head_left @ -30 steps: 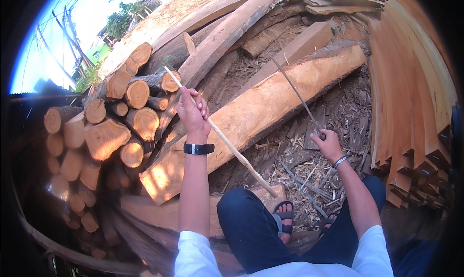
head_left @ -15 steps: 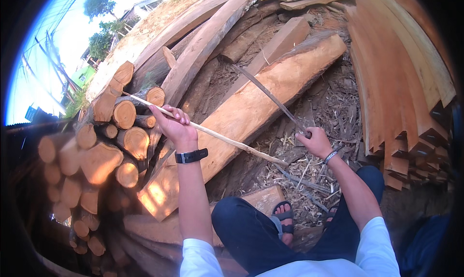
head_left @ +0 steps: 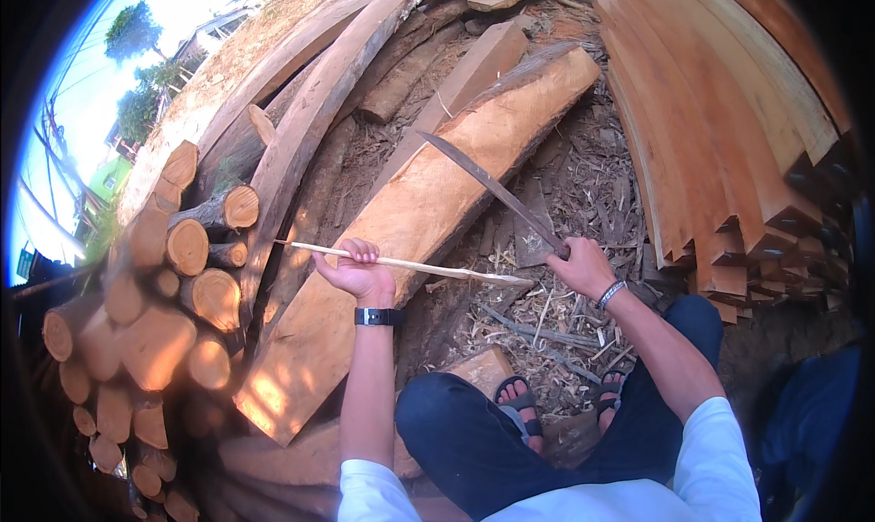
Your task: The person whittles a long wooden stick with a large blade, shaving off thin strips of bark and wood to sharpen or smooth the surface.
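A thin, pale peeled stick (head_left: 437, 268) lies across my left hand (head_left: 357, 274), palm turned up and fingers curled round it. Its darker, narrow end points left toward the log pile, and its other end reaches right, above the wood shavings. My right hand (head_left: 583, 268) grips a machete (head_left: 497, 190) by its handle, which the fingers mostly hide. The long dark blade slants up and to the left, over a thick sawn slab (head_left: 437, 212). Blade and stick are apart.
Cut logs (head_left: 217, 300) are stacked at the left. Sawn boards (head_left: 720, 130) stand piled at the right. Long beams (head_left: 314, 112) lie beyond the slab. Shavings and twigs (head_left: 547, 335) cover the ground before my sandalled feet (head_left: 521, 403). A short wood block (head_left: 478, 370) lies by my knee.
The stick has swung nearer to level, its left end lower and its right end raised. My left hand has turned and dropped slightly. The machete's tip has shifted left; the whole view has shifted too.
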`<state>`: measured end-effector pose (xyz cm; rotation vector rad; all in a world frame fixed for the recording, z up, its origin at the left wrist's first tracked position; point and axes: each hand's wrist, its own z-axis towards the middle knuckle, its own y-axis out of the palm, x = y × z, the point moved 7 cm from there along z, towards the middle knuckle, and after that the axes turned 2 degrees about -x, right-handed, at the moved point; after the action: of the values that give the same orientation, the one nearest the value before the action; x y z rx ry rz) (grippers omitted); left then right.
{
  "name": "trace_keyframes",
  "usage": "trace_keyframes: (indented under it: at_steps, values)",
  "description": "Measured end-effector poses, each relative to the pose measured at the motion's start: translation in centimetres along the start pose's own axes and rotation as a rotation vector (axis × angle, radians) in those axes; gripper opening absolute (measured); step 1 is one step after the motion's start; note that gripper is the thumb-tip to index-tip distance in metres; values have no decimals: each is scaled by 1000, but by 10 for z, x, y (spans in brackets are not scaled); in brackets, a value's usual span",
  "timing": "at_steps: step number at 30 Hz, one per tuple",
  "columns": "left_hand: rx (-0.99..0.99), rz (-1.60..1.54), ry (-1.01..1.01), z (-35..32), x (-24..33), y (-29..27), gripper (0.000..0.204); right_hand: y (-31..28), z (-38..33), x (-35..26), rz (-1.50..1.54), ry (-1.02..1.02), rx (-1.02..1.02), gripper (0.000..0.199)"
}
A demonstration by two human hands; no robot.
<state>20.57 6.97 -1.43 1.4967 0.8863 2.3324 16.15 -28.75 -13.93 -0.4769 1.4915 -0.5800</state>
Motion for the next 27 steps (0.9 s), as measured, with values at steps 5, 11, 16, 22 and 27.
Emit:
trace_keyframes:
  at_steps: [5, 11, 16, 22, 27]
  values:
    - [-196, 148, -51, -15, -17, 5, 59, 5, -17, 22, -49, 33, -37, 48]
    - [-308, 333, 38, -23, -1, 33, 43, 19, -49, 46, -107, 96, -138, 51]
    - [-489, 448, 82, -31, 5, 46, 31, 25, -69, 35, -87, 73, -153, 50]
    - [-682, 1074, 329, -42, 23, 66, 27, 38, -81, 50, 48, 170, -127, 49]
    - [-691, 1163, 296, -45, 34, 76, 30, 37, -77, 68, 142, 195, -59, 52]
